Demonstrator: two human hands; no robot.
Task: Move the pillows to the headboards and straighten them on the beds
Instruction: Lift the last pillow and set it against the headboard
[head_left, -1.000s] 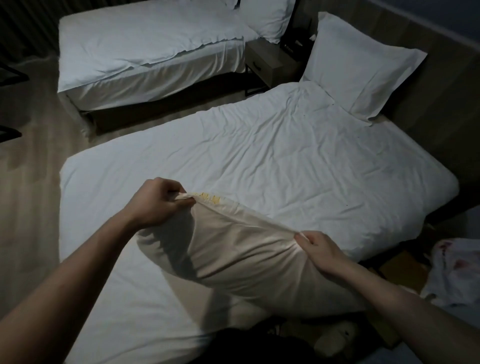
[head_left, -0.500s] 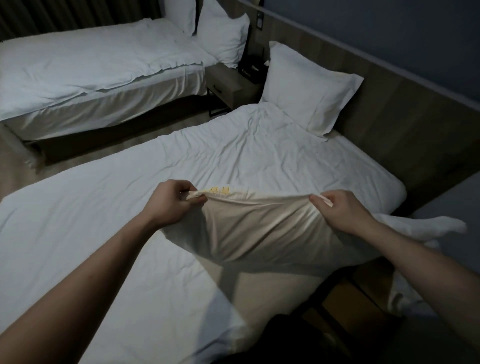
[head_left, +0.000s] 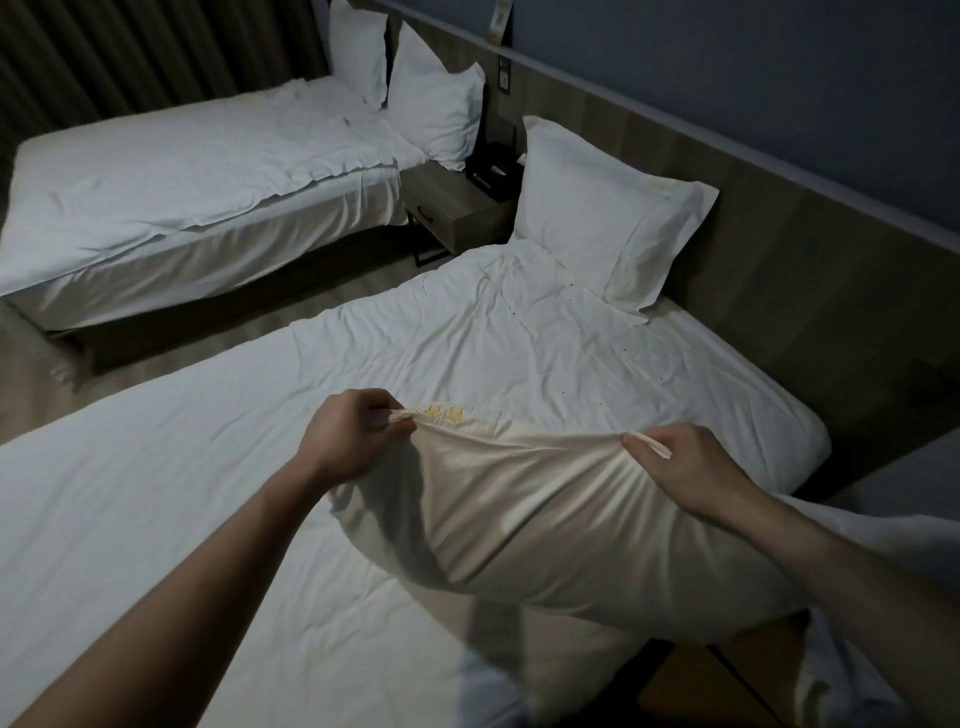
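Cream pillow (head_left: 530, 519) held up over the near bed (head_left: 208, 493), hanging from its top edge, well short of the headboard (head_left: 779, 270). Left hand (head_left: 348, 441) pinches the top left corner, fingers curled around a bunched bit of fabric by some yellow stitching. Right hand (head_left: 685, 467) pinches the top right corner the same way, a small tab of cloth sticking out between the fingers. Both hands closed on the pillow, none free.

Looks soft and light: body sags and bulges below the grip, cover stretches taut between the two hands. Floppy, no stiffness, will swing and fold if carried by one corner. Cover probably slides on the filling, so a corner pinch may pull cloth only; better hold likely along both short sides or under the body. Not fragile, fine to drop or toss.

White pillow (head_left: 602, 208) already leans on the headboard at the left side; free spot to its right. Far bed (head_left: 156, 182) has two pillows (head_left: 410, 98) propped up at its head. Nightstand (head_left: 457, 213) sits between the beds.
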